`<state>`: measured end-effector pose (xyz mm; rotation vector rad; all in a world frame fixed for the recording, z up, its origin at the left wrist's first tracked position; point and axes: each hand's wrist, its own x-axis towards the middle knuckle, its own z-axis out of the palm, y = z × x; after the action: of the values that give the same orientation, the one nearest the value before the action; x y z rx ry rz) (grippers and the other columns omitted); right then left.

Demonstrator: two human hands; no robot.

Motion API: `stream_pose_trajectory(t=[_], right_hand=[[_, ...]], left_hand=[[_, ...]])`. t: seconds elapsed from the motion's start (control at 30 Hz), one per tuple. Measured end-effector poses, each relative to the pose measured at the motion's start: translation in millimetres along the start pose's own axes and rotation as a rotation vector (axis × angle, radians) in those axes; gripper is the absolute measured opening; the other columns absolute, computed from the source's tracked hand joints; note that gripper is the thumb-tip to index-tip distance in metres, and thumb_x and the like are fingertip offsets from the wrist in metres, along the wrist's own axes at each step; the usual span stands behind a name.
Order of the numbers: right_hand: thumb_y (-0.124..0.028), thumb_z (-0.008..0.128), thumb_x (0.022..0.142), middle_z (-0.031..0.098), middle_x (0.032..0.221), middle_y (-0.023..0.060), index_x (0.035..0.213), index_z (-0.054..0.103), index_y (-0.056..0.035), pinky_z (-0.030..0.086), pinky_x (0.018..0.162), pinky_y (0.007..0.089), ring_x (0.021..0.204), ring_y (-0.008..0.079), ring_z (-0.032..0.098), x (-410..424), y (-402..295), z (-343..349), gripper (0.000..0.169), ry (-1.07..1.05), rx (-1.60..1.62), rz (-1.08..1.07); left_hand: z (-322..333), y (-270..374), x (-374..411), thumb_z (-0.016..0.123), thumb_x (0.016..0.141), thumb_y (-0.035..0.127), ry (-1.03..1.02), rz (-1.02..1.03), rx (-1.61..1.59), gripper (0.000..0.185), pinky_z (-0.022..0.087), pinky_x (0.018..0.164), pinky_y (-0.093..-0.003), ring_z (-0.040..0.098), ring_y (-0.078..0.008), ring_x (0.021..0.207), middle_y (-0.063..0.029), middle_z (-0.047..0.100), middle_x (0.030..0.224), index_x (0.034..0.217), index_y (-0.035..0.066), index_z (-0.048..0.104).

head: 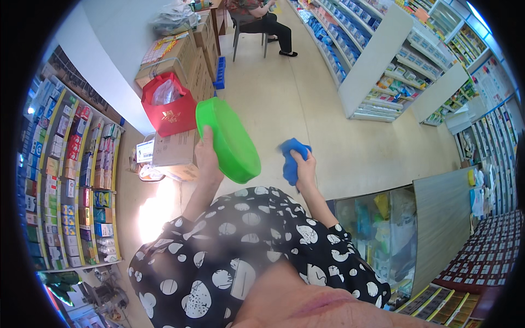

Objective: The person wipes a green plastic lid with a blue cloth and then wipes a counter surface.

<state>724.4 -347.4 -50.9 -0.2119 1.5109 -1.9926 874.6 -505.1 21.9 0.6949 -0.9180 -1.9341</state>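
Note:
My left hand [208, 153] grips the rim of a bright green plastic basin [229, 141], its thumb lying over the near side. The basin is tipped on edge in front of my chest, and I cannot tell whether anything is inside. In my right hand [305, 170] a crumpled blue cloth [292, 160] is bunched between thumb and fingers. A gap of floor separates the cloth from the basin. Both hands are held in the air, over the pale floor [283, 102].
Stacked cardboard boxes [174, 149] and a red bag [170, 112] stand at left, beside stocked shelves [69, 176]. Ahead, a person [262, 24] sits on a chair [242, 30]. A shelf unit [375, 65] rises at right, with a glass counter [377, 229] near my right elbow.

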Motion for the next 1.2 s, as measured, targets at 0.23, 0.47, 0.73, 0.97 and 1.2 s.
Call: stream_pose_trajectory(t=[0.23, 0.47, 0.73, 0.97, 1.2], right_hand=[[-0.003, 0.067, 0.061, 0.059, 0.09, 0.0104, 0.083, 0.062, -0.0065, 0.044, 0.078, 0.0322, 0.082, 0.0236, 0.058, -44.1, -32.0, 65.3, 0.023, -0.55, -0.587, -1.122], [-0.006, 0.065, 0.065, 0.059, 0.085, 0.014, 0.088, 0.057, 0.0003, 0.045, 0.068, 0.0303, 0.076, 0.027, 0.057, 34.7, 5.2, 16.8, 0.025, -0.036, -0.354, -0.537], [0.005, 0.06, 0.055, 0.059, 0.086, 0.0109, 0.082, 0.059, -0.0044, 0.044, 0.077, 0.0342, 0.084, 0.0255, 0.057, -7.9, -58.4, 71.2, 0.029, -0.609, -0.626, -1.307], [-0.004, 0.058, 0.071, 0.06, 0.089, 0.0125, 0.093, 0.057, -0.0016, 0.045, 0.071, 0.0314, 0.079, 0.0226, 0.058, 36.1, -80.8, 53.5, 0.022, -0.1, -0.655, -0.936], [-0.009, 0.064, 0.06, 0.058, 0.089, 0.016, 0.086, 0.058, -0.0014, 0.045, 0.077, 0.0383, 0.082, 0.0331, 0.056, -45.4, -57.4, 94.5, 0.028, -0.635, -0.599, -1.516]], left_hand=[[1.3, -19.5, -15.1, 0.052, 0.086, 0.024, -0.42, -0.073, 0.268, 0.025, 0.043, 0.052, -0.0191, 0.054, -0.0078, 0.063, -0.0022, 0.058, 0.076, 0.092, 0.001, 0.057], [0.3, 27.7, 0.8, 0.045, 0.087, 0.041, -0.368, -0.258, -0.209, 0.046, 0.05, 0.071, -0.0275, 0.058, -0.0162, 0.088, -0.0099, 0.057, 0.101, 0.113, 0.002, 0.049], [-21.9, 8.8, 13.7, 0.052, 0.085, 0.037, -0.419, -0.482, -0.38, 0.043, 0.05, 0.072, -0.0288, 0.059, -0.0167, 0.086, -0.0086, 0.059, 0.097, 0.112, 0.003, 0.049], [-9.8, 20.8, -3.1, 0.049, 0.087, 0.033, -0.325, -0.352, -0.226, 0.041, 0.051, 0.071, -0.0267, 0.059, -0.0161, 0.085, -0.009, 0.058, 0.099, 0.114, 0.002, 0.046], [-13.6, 10.8, -5.3, 0.048, 0.087, 0.032, -0.386, -0.22, -0.141, 0.039, 0.05, 0.068, -0.0251, 0.059, -0.0137, 0.08, -0.0085, 0.058, 0.095, 0.111, 0.001, 0.048]])
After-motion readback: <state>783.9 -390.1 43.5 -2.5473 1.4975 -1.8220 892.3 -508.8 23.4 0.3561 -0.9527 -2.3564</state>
